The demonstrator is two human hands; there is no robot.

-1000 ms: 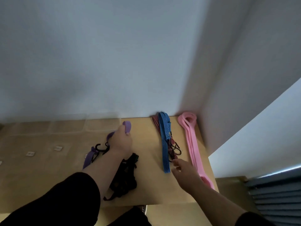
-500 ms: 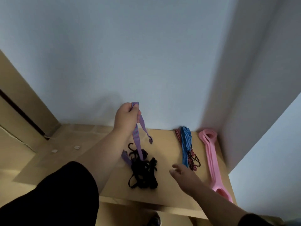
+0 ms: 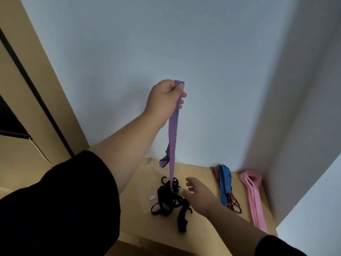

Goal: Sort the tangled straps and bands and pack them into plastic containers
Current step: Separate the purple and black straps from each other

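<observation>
purple woven cloth strap with fine stripes (image 3: 173,137): matt, ribbed | black tangled cloth straps with glossy hooks (image 3: 170,202), 6 o'clock of it: matt | blue striped woven strap (image 3: 224,182), 3 o'clock: matt | pink rubbery band (image 3: 255,198): smooth, slight sheen | tan wood-look tabletop (image 3: 203,226): smooth, matt

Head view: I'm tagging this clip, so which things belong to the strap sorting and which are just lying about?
Job:
- purple striped strap, held up by left hand
- black strap tangle, near right hand
- blue striped strap
- pink band

Lying about:
- small white tag
</observation>
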